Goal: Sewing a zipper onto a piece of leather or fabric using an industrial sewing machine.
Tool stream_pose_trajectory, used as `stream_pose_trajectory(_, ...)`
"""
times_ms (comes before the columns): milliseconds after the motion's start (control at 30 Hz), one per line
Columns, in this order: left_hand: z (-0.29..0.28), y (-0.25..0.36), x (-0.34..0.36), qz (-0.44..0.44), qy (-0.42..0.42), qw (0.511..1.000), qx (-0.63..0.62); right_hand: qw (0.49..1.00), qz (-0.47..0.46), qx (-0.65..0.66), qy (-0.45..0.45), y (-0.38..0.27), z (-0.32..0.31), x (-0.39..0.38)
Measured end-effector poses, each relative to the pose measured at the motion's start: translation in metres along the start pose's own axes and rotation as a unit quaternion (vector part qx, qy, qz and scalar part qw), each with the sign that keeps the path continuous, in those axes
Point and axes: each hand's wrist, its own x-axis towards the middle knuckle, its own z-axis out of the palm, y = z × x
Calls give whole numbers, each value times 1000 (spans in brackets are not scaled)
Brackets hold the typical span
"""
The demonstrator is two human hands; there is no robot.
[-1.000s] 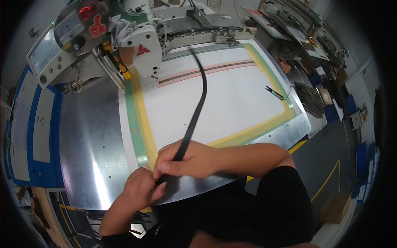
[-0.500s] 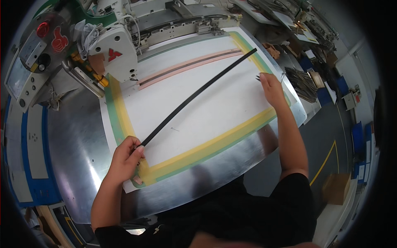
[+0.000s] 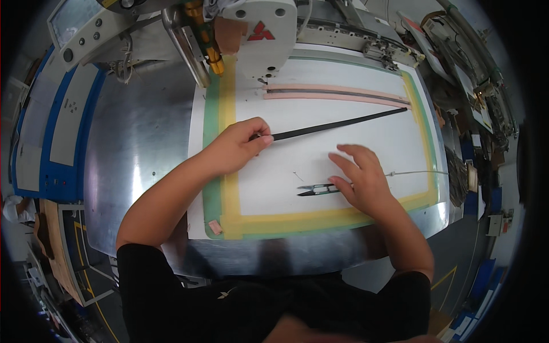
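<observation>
My left hand pinches the near end of a long narrow black strip between thumb and fingers. The strip slants to the right and away, over a white sheet edged in yellow and green tape. My right hand is open, fingers apart, over the right half of the sheet. Below its thumb lies a pair of dark thread snips, blades to the left; my hand hides the rear of them. A thin cord runs rightward from behind that hand. Beyond the strip lies a pink band with a dark centre line.
A white sewing machine head stands over the sheet's far left. Its clamp rail crosses the back. The shiny metal table extends left, beside a blue-framed panel. A loose thread end lies on the sheet.
The view has shifted. My left hand has carried its end of the strip farther in over the sheet. My right hand has come in from the right edge and opened; the snips now lie beneath it.
</observation>
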Motion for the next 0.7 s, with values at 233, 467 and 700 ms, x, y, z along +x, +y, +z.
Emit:
stream_pose_trajectory(233, -9, 3, 47, 85, 4, 988, 125, 982, 62, 92, -154, 48, 38, 99)
stream_pose_trajectory(467, -14, -38, 73, 191, 238, 848, 434, 978, -2, -40, -207, 49, 40, 138)
stream_pose_trajectory(700, -36, -35, 59, 105, 238, 828, 496, 992, -52, -35, -109, 77, 53, 175)
